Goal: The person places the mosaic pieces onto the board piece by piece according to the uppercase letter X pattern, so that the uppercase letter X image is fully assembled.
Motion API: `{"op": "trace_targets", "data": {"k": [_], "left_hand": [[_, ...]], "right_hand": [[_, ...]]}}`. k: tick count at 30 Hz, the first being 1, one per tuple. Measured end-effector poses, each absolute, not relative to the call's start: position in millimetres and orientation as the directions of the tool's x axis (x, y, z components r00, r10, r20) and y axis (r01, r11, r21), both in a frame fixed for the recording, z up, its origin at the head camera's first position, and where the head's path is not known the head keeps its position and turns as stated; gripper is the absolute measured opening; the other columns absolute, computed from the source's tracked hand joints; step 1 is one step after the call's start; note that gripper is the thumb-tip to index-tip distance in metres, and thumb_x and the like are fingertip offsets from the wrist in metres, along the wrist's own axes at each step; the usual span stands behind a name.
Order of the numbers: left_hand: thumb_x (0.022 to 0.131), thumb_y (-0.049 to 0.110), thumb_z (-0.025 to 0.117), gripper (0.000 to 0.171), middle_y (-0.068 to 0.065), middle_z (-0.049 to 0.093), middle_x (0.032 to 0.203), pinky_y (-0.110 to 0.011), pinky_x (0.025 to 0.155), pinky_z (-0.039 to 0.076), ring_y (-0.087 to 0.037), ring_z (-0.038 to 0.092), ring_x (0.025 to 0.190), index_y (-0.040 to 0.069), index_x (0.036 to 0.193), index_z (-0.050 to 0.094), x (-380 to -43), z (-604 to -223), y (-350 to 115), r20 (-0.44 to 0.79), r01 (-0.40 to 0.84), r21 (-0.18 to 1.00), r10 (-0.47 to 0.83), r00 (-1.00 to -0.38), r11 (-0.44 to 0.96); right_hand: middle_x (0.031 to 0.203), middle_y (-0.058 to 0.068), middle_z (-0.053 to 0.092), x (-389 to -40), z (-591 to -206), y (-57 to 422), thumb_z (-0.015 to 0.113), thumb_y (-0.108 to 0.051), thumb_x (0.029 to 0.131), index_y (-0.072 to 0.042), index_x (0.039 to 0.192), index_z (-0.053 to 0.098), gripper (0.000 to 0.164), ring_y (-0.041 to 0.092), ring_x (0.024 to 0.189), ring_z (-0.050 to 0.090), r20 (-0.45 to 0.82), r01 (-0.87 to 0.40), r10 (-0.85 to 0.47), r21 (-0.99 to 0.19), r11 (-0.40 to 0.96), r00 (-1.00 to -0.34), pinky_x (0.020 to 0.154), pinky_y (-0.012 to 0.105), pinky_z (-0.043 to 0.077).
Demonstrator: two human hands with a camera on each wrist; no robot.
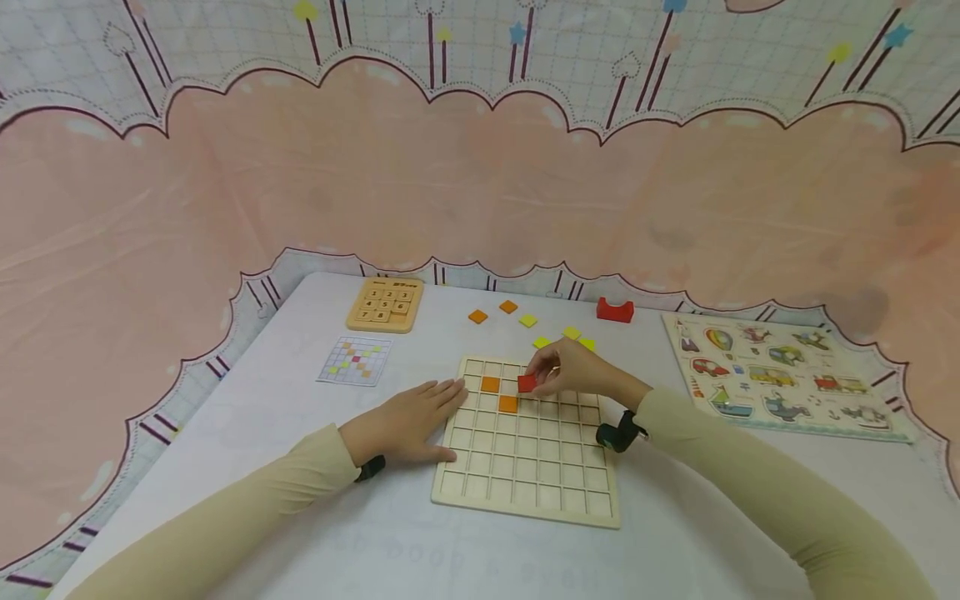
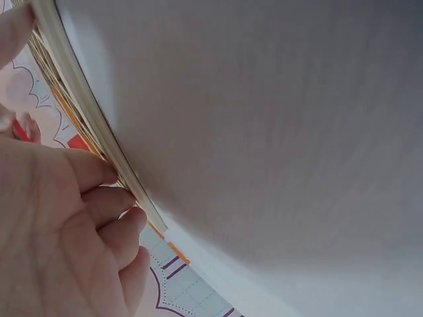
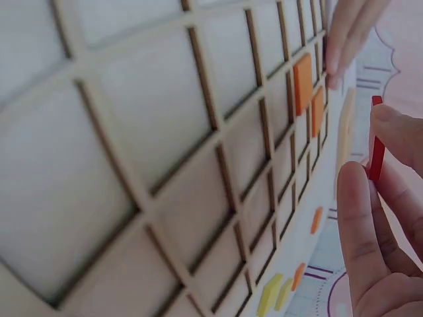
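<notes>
A pale wooden grid board lies in the middle of the table. My left hand rests at its left side, thumb and fingertips touching the edge; in the left wrist view the fingers lie along the board's side. Between thumb and fingertips, my right hand pinches a red square tile over the upper part of the grid. Seen from the right wrist, this thin tile is held edge-on, above the board. Two orange tiles, one upper and one lower, sit diagonally in grid cells.
Behind the board lie loose orange tiles and several yellow tiles. A red notched block stands at the back. To the left are a coloured pattern card and a wooden number puzzle; a picture puzzle board lies right.
</notes>
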State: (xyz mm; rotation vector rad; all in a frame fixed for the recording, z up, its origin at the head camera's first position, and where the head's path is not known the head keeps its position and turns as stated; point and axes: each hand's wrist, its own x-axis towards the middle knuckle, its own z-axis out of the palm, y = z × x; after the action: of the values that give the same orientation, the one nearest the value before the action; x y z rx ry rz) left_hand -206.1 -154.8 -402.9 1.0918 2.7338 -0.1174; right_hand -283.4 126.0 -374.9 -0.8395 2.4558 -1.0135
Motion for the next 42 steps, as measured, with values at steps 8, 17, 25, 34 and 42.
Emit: {"op": "trace_targets", "data": {"k": [8, 17, 25, 34, 42], "left_hand": [[0.086, 0.066, 0.048, 0.094, -0.013, 0.018, 0.157, -0.041, 0.120, 0.019, -0.027, 0.020, 0.146, 0.003, 0.149, 0.019, -215, -404, -154, -0.227, 0.681, 0.000, 0.663, -0.713, 0.732], [0.084, 0.066, 0.050, 0.096, -0.012, 0.017, 0.158, -0.040, 0.120, 0.018, -0.026, 0.019, 0.146, 0.003, 0.150, 0.019, -217, -403, -152, -0.238, 0.671, 0.026, 0.656, -0.716, 0.741], [0.085, 0.066, 0.050, 0.096, -0.012, 0.017, 0.158, -0.040, 0.120, 0.019, -0.026, 0.019, 0.146, 0.003, 0.150, 0.019, -218, -405, -151, -0.233, 0.672, 0.017, 0.657, -0.717, 0.740], [0.085, 0.066, 0.049, 0.096, -0.013, 0.017, 0.158, -0.040, 0.119, 0.020, -0.026, 0.020, 0.146, 0.002, 0.150, 0.019, -218, -405, -152, -0.230, 0.679, -0.006, 0.660, -0.715, 0.734], [0.085, 0.065, 0.049, 0.096, -0.013, 0.017, 0.158, -0.040, 0.119, 0.021, -0.026, 0.020, 0.145, 0.001, 0.149, 0.018, -217, -406, -152, -0.223, 0.680, -0.005, 0.662, -0.716, 0.733]], "right_hand": [[0.077, 0.005, 0.065, -268, -384, 132, 0.079, -0.010, 0.074, -0.002, 0.091, 0.070, 0.021, 0.011, 0.070, 0.055, -0.120, -0.390, -0.652, -0.716, 0.579, -0.749, 0.066, 0.018, 0.051], [0.079, 0.003, 0.066, -262, -397, 131, 0.080, -0.012, 0.073, -0.003, 0.090, 0.070, 0.021, 0.009, 0.069, 0.055, -0.147, -0.394, -0.678, -0.718, 0.574, -0.721, 0.064, 0.017, 0.051], [0.074, 0.001, 0.062, -260, -401, 128, 0.081, -0.013, 0.071, -0.005, 0.086, 0.070, 0.020, 0.008, 0.067, 0.053, -0.152, -0.403, -0.684, -0.710, 0.578, -0.714, 0.061, 0.016, 0.049], [0.075, 0.000, 0.061, -257, -399, 127, 0.083, -0.011, 0.069, -0.005, 0.084, 0.069, 0.021, 0.008, 0.068, 0.052, -0.138, -0.427, -0.698, -0.702, 0.569, -0.703, 0.060, 0.016, 0.048], [0.078, 0.001, 0.062, -258, -398, 130, 0.081, -0.013, 0.071, -0.006, 0.086, 0.069, 0.020, 0.009, 0.070, 0.052, -0.169, -0.409, -0.702, -0.709, 0.574, -0.692, 0.062, 0.016, 0.048]]}}
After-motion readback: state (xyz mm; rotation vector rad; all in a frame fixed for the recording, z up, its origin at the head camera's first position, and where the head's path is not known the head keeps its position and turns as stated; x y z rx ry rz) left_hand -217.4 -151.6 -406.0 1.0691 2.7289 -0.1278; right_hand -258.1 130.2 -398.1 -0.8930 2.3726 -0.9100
